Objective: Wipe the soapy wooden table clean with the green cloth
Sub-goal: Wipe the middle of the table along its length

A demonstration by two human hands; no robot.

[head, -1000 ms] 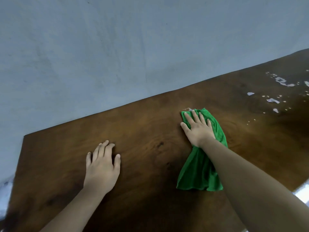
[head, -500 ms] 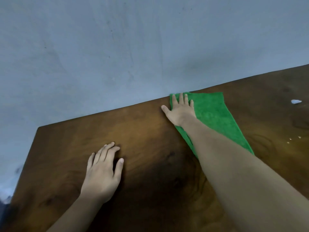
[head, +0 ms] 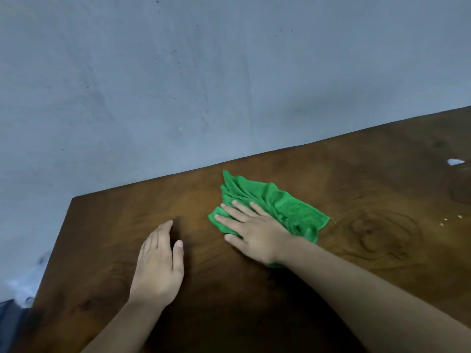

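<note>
Reaching in from the bottom edge, two bare forearms stretch across the wooden table [head: 96, 250], whose dark brown top fills the lower half of the view. Nearest, the left hand [head: 158, 261] lies palm down on the bare wood. It is relaxed and holds nothing, with its fingers straight and together and the thumb set a little apart. Just beyond it and to its right, the right hand [head: 254, 233] presses flat on the green cloth [head: 280, 202], with its fingers straight and spread rather than curled round the fabric.

The cloth is bunched into folds beneath and beyond that hand. One corner sticks out left of the fingertips and a small piece shows under the wrist. The rest fans out to the right and away, and its far tip lies near the table's far edge. The two hands are near each other but apart, with bare wood between them.

To the right of the cloth, a ringed pattern [head: 377, 230] shows in the wood. Past it lie a few pale specks [head: 451, 218], and farther off, by the right edge of the view, a white dab of soap foam [head: 455, 162], well apart from the cloth. Beyond the far edge rises a plain blue-grey wall [head: 178, 85]. At the lower left, off the table's corner, a blurred whitish patch [head: 23, 284] cannot be made out.
</note>
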